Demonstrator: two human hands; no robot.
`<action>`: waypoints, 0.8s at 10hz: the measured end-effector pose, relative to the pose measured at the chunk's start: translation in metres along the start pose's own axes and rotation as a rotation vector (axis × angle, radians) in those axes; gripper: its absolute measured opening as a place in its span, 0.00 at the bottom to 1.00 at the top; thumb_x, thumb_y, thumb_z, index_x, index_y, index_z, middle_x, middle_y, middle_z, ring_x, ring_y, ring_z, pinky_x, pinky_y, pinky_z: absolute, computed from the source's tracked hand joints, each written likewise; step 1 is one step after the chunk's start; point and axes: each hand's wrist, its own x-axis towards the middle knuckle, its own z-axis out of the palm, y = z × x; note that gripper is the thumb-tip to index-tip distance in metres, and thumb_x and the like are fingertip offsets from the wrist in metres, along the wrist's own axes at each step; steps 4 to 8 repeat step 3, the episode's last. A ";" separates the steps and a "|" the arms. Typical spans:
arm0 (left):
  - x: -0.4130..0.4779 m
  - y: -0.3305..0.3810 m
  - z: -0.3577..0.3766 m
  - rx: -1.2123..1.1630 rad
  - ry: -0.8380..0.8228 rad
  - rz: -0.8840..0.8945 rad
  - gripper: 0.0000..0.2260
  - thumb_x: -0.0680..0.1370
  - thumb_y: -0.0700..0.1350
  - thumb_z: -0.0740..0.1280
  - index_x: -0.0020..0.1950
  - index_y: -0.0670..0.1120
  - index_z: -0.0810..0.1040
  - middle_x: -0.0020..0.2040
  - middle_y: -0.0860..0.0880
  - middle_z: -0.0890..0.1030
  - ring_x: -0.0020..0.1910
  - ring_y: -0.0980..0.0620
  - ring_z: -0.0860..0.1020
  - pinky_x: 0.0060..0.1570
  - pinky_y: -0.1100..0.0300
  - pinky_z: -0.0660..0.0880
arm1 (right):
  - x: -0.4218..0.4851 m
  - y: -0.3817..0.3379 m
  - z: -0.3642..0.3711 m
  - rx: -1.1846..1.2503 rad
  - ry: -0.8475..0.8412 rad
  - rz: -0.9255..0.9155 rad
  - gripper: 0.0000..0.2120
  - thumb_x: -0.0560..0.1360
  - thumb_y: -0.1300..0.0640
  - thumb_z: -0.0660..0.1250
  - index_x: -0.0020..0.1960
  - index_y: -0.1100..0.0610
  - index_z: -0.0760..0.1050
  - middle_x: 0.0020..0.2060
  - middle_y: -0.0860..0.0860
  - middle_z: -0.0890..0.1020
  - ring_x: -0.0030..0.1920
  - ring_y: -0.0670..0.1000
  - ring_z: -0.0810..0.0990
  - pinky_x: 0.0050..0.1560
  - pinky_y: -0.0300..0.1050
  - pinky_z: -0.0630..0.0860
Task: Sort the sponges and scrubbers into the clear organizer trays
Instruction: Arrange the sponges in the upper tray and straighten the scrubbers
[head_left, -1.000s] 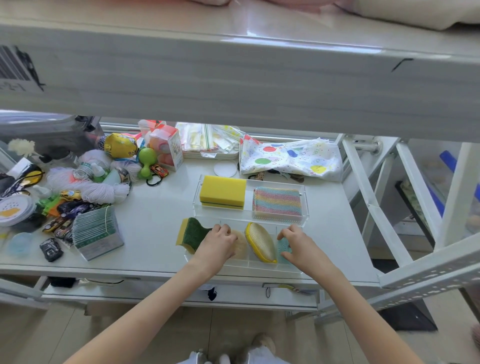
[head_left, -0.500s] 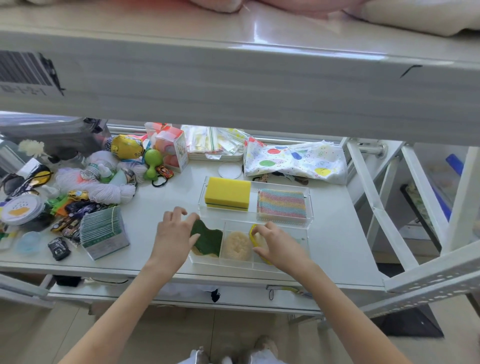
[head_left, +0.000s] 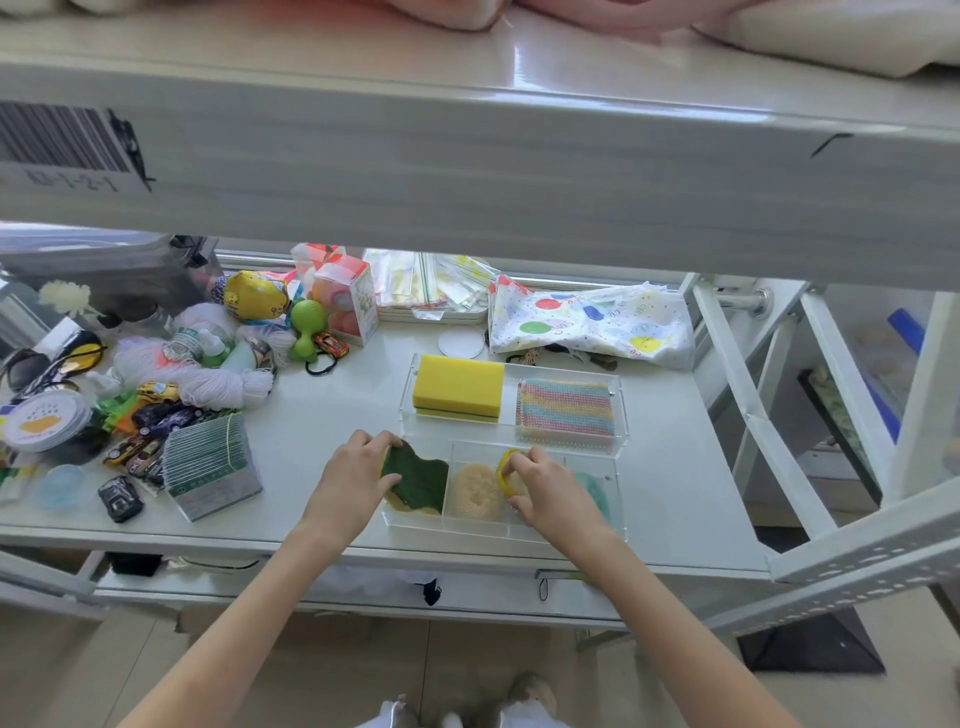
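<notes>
Two clear organizer trays sit on the white shelf. The far tray (head_left: 509, 369) holds a yellow block sponge (head_left: 458, 385) and a rainbow striped scrubber (head_left: 565, 409). The near tray (head_left: 498, 529) holds a green-and-yellow wavy sponge (head_left: 418, 480) at its left, a beige loofah (head_left: 475, 491) in the middle and a teal scrubber (head_left: 595, 491) at the right. My left hand (head_left: 353, 480) grips the wavy sponge's left end. My right hand (head_left: 550, 493) pinches a yellow-rimmed oval scrubber (head_left: 505, 470) over the tray's right-middle slot.
Left of the trays lie a stack of green-edged cards (head_left: 210, 465), toy cars (head_left: 137, 449), white yarn (head_left: 202, 376) and a round tub (head_left: 44, 421). A spotted cloth (head_left: 587, 322) and zip bags (head_left: 426, 283) lie behind. An upper shelf beam (head_left: 467, 176) overhangs the shelf.
My left hand came back from the shelf onto the wavy sponge, which now lies in the near tray's left slot. My right hand stays on the oval scrubber, now lower in the tray.
</notes>
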 end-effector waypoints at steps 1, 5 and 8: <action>-0.001 0.003 -0.002 0.041 -0.005 0.008 0.15 0.76 0.43 0.68 0.62 0.47 0.72 0.53 0.44 0.74 0.49 0.45 0.75 0.51 0.55 0.75 | -0.003 -0.001 -0.002 -0.030 0.008 -0.012 0.13 0.76 0.59 0.66 0.60 0.57 0.71 0.55 0.55 0.74 0.52 0.59 0.78 0.49 0.49 0.74; 0.001 0.022 -0.006 0.219 0.039 0.087 0.12 0.78 0.42 0.61 0.61 0.48 0.72 0.58 0.47 0.74 0.55 0.48 0.73 0.47 0.55 0.77 | -0.013 0.002 -0.019 -0.043 0.098 -0.007 0.13 0.79 0.53 0.60 0.63 0.54 0.71 0.57 0.51 0.77 0.55 0.55 0.77 0.48 0.48 0.74; 0.001 0.022 -0.006 0.219 0.039 0.087 0.12 0.78 0.42 0.61 0.61 0.48 0.72 0.58 0.47 0.74 0.55 0.48 0.73 0.47 0.55 0.77 | -0.013 0.002 -0.019 -0.043 0.098 -0.007 0.13 0.79 0.53 0.60 0.63 0.54 0.71 0.57 0.51 0.77 0.55 0.55 0.77 0.48 0.48 0.74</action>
